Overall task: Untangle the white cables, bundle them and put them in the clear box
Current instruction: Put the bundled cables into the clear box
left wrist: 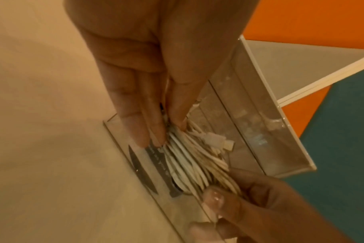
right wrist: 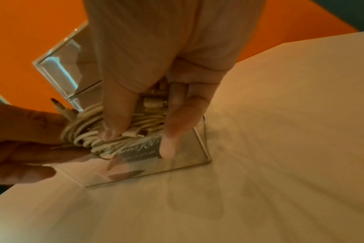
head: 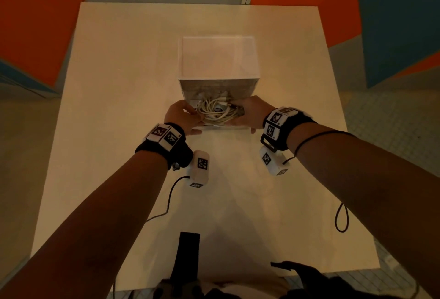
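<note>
Head view, both hands (head: 181,115) (head: 250,113) gripping cable bundle (head: 215,113)

Saw white cables (head: 215,113), bit yellowed/grubby. Box (head: 217,57) clear w/ grey label. Table (head: 119,84) pale cream. Wristbands (head: 294,132) black, w/ b&w square-code tags. Floor (head: 35,24) had orange, teal and grey panels.

clear box (right wrist: 183,157) label | txt blurred, mirrored | unreadable; wrist tags: codes only
</note>
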`<state>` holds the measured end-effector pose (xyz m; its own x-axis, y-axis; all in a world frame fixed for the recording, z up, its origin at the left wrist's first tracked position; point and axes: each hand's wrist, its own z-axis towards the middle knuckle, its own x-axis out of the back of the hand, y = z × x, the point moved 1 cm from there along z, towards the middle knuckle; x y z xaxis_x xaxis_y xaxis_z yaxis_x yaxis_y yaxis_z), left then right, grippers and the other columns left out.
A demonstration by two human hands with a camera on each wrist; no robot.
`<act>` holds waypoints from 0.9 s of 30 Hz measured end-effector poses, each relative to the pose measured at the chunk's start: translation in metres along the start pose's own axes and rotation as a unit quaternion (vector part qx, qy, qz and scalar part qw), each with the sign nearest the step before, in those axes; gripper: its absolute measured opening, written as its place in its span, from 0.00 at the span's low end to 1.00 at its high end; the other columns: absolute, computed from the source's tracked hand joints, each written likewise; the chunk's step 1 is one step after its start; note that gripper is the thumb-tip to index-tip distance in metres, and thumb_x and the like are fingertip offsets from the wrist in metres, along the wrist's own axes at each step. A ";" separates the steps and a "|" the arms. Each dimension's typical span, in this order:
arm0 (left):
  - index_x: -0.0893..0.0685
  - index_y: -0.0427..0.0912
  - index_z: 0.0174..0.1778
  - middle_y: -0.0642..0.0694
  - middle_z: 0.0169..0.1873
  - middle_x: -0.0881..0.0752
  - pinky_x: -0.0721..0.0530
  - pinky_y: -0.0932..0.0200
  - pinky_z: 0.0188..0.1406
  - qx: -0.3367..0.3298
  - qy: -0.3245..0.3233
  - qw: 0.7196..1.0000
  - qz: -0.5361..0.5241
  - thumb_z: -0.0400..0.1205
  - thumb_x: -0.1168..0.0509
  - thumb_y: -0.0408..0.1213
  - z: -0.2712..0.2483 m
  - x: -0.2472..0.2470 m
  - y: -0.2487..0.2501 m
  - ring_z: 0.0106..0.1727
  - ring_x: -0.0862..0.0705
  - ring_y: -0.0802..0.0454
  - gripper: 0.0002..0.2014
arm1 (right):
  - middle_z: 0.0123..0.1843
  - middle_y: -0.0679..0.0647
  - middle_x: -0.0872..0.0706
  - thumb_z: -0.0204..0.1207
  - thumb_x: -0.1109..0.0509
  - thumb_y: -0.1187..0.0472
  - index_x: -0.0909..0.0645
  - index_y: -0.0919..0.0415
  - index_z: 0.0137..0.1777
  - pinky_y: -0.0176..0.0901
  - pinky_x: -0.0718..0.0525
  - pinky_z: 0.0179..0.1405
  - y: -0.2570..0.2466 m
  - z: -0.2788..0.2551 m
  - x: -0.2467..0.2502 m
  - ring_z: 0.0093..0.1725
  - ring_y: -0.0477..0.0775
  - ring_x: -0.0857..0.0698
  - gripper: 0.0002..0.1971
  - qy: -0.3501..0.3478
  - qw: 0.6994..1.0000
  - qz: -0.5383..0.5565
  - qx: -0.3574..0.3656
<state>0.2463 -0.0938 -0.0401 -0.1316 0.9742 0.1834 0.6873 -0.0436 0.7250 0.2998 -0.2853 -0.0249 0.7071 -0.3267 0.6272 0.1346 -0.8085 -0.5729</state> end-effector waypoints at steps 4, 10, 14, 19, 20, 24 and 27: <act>0.27 0.41 0.37 0.39 0.40 0.14 0.10 0.43 0.37 -0.035 0.022 0.992 0.118 0.77 0.29 0.30 -0.002 0.001 0.005 0.41 0.11 0.45 0.11 | 0.59 0.59 0.17 0.75 0.29 0.53 0.29 0.59 0.72 0.45 0.13 0.27 -0.005 0.001 0.002 0.22 0.41 0.18 0.27 -0.007 1.000 -0.009 -0.010; 0.19 0.37 0.46 0.35 0.49 0.13 0.15 0.46 0.49 -0.137 0.043 0.928 0.343 0.78 0.33 0.36 -0.011 0.000 0.009 0.50 0.15 0.37 0.06 | 0.67 0.59 0.19 0.71 0.25 0.53 0.25 0.59 0.69 0.27 0.21 0.24 -0.006 0.005 0.000 0.49 0.58 0.14 0.27 0.024 0.999 -0.035 -0.010; 0.17 0.38 0.62 0.35 0.58 0.15 0.18 0.47 0.56 -0.181 0.045 0.894 0.407 0.82 0.39 0.38 -0.022 0.001 0.008 0.57 0.17 0.35 0.15 | 0.67 0.55 0.21 0.67 0.22 0.52 0.28 0.58 0.71 0.42 0.13 0.30 0.008 0.000 -0.007 0.39 0.52 0.16 0.33 0.056 0.997 0.044 -0.003; 0.22 0.46 0.69 0.37 0.62 0.20 0.21 0.47 0.57 -0.264 0.028 0.874 0.407 0.79 0.35 0.35 -0.030 -0.001 0.004 0.59 0.19 0.35 0.21 | 0.56 0.61 0.20 0.68 0.23 0.59 0.21 0.63 0.56 0.41 0.26 0.44 0.017 -0.007 -0.015 0.42 0.52 0.23 0.18 0.160 0.985 -0.003 0.060; 0.19 0.44 0.66 0.37 0.61 0.21 0.22 0.48 0.56 -0.279 0.020 0.866 0.414 0.79 0.35 0.34 -0.029 -0.002 0.002 0.58 0.19 0.36 0.18 | 0.52 0.62 0.21 0.68 0.22 0.62 0.19 0.65 0.53 0.39 0.27 0.44 0.017 -0.007 -0.018 0.44 0.54 0.23 0.16 0.169 0.983 -0.006 0.071; 0.15 0.38 0.60 0.38 0.59 0.20 0.22 0.47 0.54 -0.301 -0.003 0.840 0.451 0.81 0.36 0.33 -0.021 -0.001 -0.002 0.57 0.19 0.36 0.12 | 0.41 0.56 0.20 0.70 0.25 0.65 0.18 0.68 0.46 0.38 0.29 0.41 0.013 -0.005 -0.021 0.40 0.51 0.23 0.08 0.168 0.982 0.012 0.082; 0.15 0.38 0.60 0.38 0.61 0.21 0.21 0.45 0.57 -0.297 -0.022 0.821 0.487 0.81 0.35 0.34 -0.016 -0.001 0.001 0.59 0.19 0.36 0.13 | 0.45 0.61 0.15 0.74 0.29 0.65 0.16 0.68 0.46 0.39 0.28 0.43 0.013 0.002 -0.019 0.43 0.57 0.19 0.05 0.136 0.987 -0.047 0.070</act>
<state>0.2357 -0.0983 -0.0294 0.3094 0.4190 0.8537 -0.0200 -0.8946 0.4464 0.2894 -0.2889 -0.0449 0.4771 -0.3887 0.7882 0.2976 -0.7724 -0.5610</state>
